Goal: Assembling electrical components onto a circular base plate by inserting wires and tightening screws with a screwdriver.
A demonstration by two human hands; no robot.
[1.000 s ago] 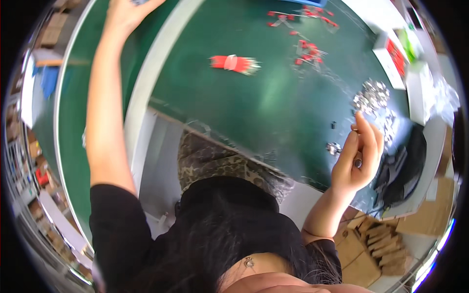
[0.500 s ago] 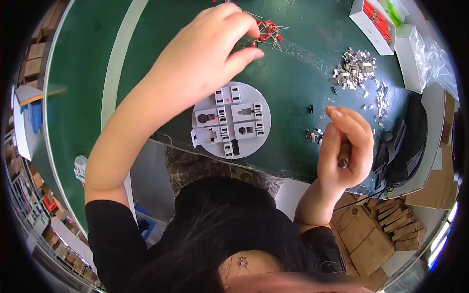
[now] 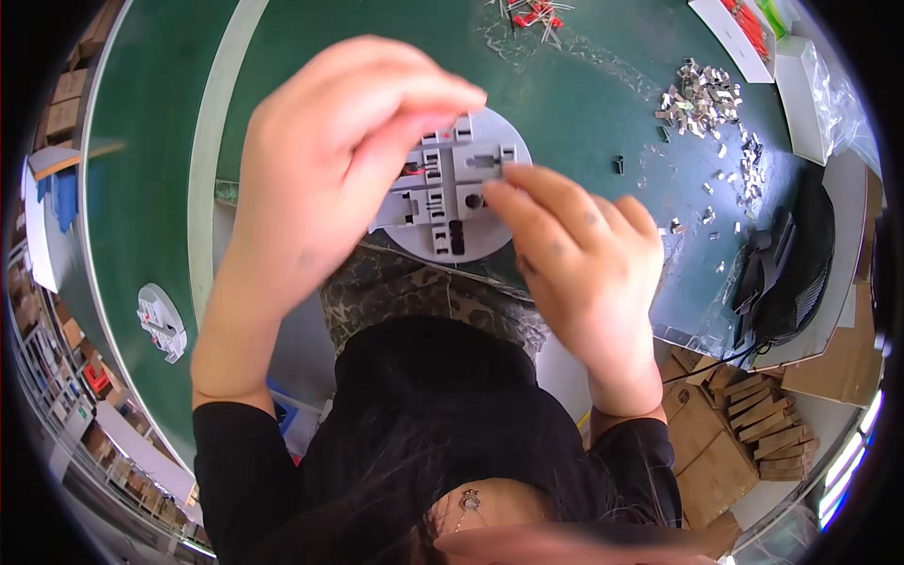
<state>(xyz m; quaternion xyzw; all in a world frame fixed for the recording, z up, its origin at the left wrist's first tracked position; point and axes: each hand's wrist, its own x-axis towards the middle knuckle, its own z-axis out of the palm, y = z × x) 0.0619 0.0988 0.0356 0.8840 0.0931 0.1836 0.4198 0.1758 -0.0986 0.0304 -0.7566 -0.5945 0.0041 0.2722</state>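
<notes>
A round grey plastic base (image 3: pixel 490 240) with raised sockets and slots lies at the table's near edge. Over its upper left side reaches my left hand (image 3: pixel 325 155), thumb and fingers brought together; whatever they pinch is hidden. My right hand (image 3: pixel 589 259) is at the base's right side, curled, with its thumb and forefinger tips close together at a socket. I cannot make out what it holds. Red parts with thin wire legs (image 3: pixel 535 13) lie in a small heap at the far edge of view.
Small metal clips (image 3: pixel 702 99) form a pile on the right, several scattered nearer. Beyond it are a white box of red parts (image 3: pixel 739 38) and a clear plastic bag (image 3: pixel 841 108). A black mesh pouch (image 3: pixel 800 259) lies far right. Another grey base (image 3: pixel 162 322) sits far left.
My left hand has come back from the heap of red wire-legged parts to the base. My right hand has moved left, from beside the clips to the base. The whole view has shifted slightly.
</notes>
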